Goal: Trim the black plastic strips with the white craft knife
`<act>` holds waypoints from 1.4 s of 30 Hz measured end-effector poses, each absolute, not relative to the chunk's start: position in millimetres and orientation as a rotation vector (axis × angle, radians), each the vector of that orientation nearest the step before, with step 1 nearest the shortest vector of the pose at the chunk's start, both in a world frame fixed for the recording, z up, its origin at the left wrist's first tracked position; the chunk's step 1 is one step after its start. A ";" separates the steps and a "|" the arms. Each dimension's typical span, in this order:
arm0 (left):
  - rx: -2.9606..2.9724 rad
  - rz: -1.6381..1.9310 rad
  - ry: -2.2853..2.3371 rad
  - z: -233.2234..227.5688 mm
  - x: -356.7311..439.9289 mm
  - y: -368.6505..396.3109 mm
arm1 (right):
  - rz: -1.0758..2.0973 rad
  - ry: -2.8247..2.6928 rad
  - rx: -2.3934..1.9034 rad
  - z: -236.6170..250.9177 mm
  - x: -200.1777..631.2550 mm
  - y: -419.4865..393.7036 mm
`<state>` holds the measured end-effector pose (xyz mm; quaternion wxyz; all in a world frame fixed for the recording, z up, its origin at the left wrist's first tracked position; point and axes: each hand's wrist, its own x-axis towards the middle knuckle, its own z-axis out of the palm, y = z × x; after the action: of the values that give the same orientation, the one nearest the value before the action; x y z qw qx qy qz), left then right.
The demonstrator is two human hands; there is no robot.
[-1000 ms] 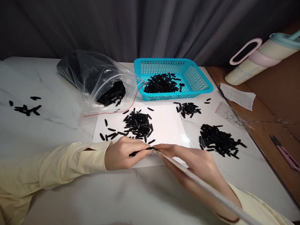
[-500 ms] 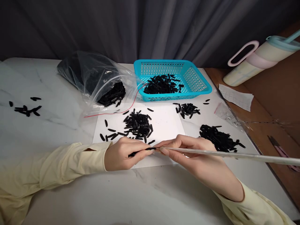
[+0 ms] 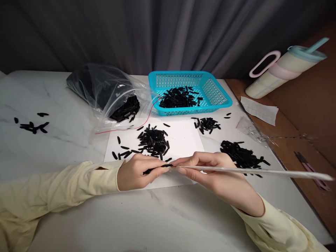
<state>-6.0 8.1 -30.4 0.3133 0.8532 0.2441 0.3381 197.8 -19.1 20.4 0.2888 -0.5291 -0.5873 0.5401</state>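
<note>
My left hand (image 3: 138, 171) is closed, pinching a narrow black piece (image 3: 166, 165) between thumb and fingers; more black shows in its palm at the black pieces (image 3: 148, 171). My right hand (image 3: 212, 169) grips a long, thin, pale stick (image 3: 270, 172) near one end, and the stick runs out to the right. The tips of both hands nearly meet where the stick's end comes to the black piece. Just beyond them, a pile of small black pieces (image 3: 152, 140) lies on a white sheet of paper (image 3: 183, 134). Fingers hide the exact contact point.
Behind the paper are a clear zip bag (image 3: 105, 91) of black pieces and a blue basket (image 3: 223, 101) holding more. Further piles (image 3: 243, 154) lie right, with several loose pieces (image 3: 34, 127) left. A tumbler (image 3: 273, 78), paper slip (image 3: 259, 109) and pink-handled tool (image 3: 312, 171) are at the right.
The view has shifted slightly, so the stick's far end now shows at the right. Both hands keep the same grip, with the right hand appearing a little further left.
</note>
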 end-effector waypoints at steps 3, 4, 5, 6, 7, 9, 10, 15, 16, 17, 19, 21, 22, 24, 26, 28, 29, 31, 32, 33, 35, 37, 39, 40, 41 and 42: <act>2.393 0.988 0.631 -17.9 -3.7 24.0 | 1.344 -1.483 -1.417 19.7 205.9 -11.3; 2.465 1.035 0.667 -10.5 -1.2 34.4 | 1.294 -1.467 -1.436 18.4 208.8 -7.9; 2.528 1.019 0.742 -1.8 2.4 47.4 | 1.251 -1.454 -1.459 16.1 211.4 -4.3; 2.574 0.946 0.825 7.5 7.3 62.6 | 1.228 -1.448 -1.484 12.8 213.5 -1.0; 2.603 0.850 0.937 16.8 13.4 79.5 | 1.231 -1.432 -1.494 8.5 215.0 2.0; 2.611 0.577 1.185 32.1 27.6 114.6 | 1.242 -1.378 -1.466 -2.7 216.8 6.4; 2.566 0.392 1.280 37.1 35.0 130.9 | 1.198 -1.377 -1.473 -9.0 217.6 7.7; 2.502 0.351 1.363 36.6 55.9 170.3 | 0.439 -1.929 -1.461 -35.8 227.1 7.6; 2.488 0.373 1.356 34.4 55.6 169.5 | 0.295 -2.039 -1.411 -38.6 229.1 7.0; 2.470 0.397 1.346 32.6 54.2 166.9 | 0.187 -2.121 -1.367 -40.5 230.5 6.4; 2.423 0.446 1.312 31.0 49.7 160.0 | 0.066 -2.228 -1.317 -42.1 231.0 6.2; 2.354 0.494 1.266 32.2 45.9 154.0 | -0.013 -2.280 -1.308 -42.4 229.3 7.7; 2.306 0.521 1.243 33.4 45.0 151.4 | -0.048 -2.292 -1.303 -42.7 228.1 9.0; 2.179 0.575 1.200 36.5 45.2 145.1 | -0.099 -2.302 -1.290 -43.4 226.5 12.3; 2.014 0.609 1.144 38.8 46.7 133.9 | -0.111 -2.311 -1.275 -43.1 226.1 14.9; 1.815 0.580 1.059 38.0 47.4 116.7 | -0.078 -2.307 -1.243 -40.3 225.9 15.6; 1.700 0.548 1.015 35.9 47.0 106.7 | -0.038 -2.296 -1.218 -37.9 225.2 14.8; 1.335 0.462 0.885 28.3 45.1 87.0 | 0.059 -2.247 -1.151 -31.7 221.4 11.1; 1.235 0.430 0.857 23.4 43.9 78.4 | 0.092 -2.215 -1.115 -28.4 218.1 8.3; 1.141 0.384 0.832 18.1 42.7 71.2 | 0.106 -2.180 -1.086 -25.3 214.0 5.2; 0.983 0.323 0.804 7.9 41.3 61.0 | 0.089 -2.121 -1.051 -20.8 204.2 -1.3; 0.857 0.300 0.794 -0.2 41.3 55.0 | 0.062 -2.082 -1.045 -19.2 194.8 -6.8; 0.766 0.318 0.800 -5.4 42.4 50.9 | 0.044 -2.086 -1.049 -20.8 188.3 -10.6; 0.734 0.336 0.809 -6.9 43.2 49.1 | 0.027 -2.097 -1.047 -22.6 186.6 -11.7; 0.709 0.355 0.819 -7.9 43.9 47.2 | 0.014 -2.103 -1.045 -24.8 185.8 -12.4; 0.691 0.373 0.829 -8.6 44.5 45.4 | 0.018 -2.106 -1.046 -27.3 185.9 -12.6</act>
<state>44.5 45.4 -8.6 0.8415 0.3271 0.3921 0.1765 185.9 -12.6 -27.3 0.3848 -0.4104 -0.8267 0.0070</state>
